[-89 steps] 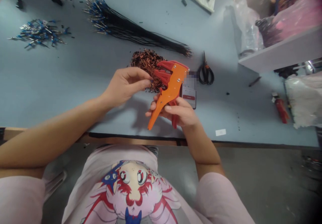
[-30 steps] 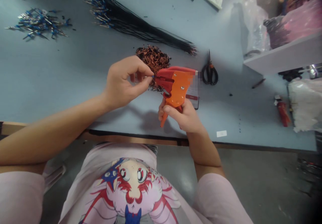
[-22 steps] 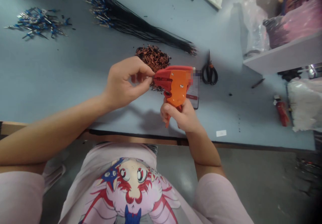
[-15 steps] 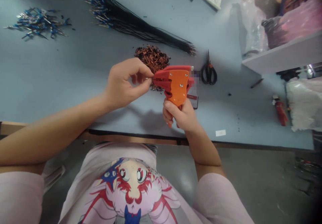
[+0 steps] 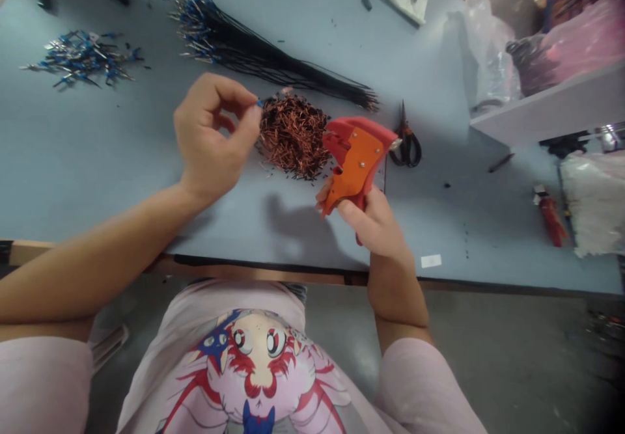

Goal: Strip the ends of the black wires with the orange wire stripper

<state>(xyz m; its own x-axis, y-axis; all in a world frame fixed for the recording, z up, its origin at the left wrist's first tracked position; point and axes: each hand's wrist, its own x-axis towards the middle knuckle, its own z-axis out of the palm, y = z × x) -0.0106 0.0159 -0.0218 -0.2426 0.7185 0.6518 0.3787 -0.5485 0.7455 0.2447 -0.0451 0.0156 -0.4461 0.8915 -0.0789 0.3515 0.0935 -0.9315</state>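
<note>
My left hand [image 5: 209, 135] is pinching a short thin wire with a blue tip [image 5: 259, 103] between thumb and forefinger, just above a heap of copper-coloured wire clippings [image 5: 293, 136]. My right hand [image 5: 374, 222] is gripping an orange and red self-adjusting wire stripper [image 5: 356, 161] by its handles, with the jaws pointing up and to the left. A phone [image 5: 379, 183] lies on the table under the stripper and is mostly hidden.
A bundle of black wires with blue terminals [image 5: 258, 56] lies beyond the heap, with loose blue terminals [image 5: 83, 58] at the far left. Black-handled scissors [image 5: 406, 142] lie to the right. A white shelf [image 5: 551, 99] and plastic bags stand at the right.
My left hand has pulled away from the stripper's jaws, up and to the left, with the wire. My right hand has tilted the stripper, and the clippings heap is now uncovered.
</note>
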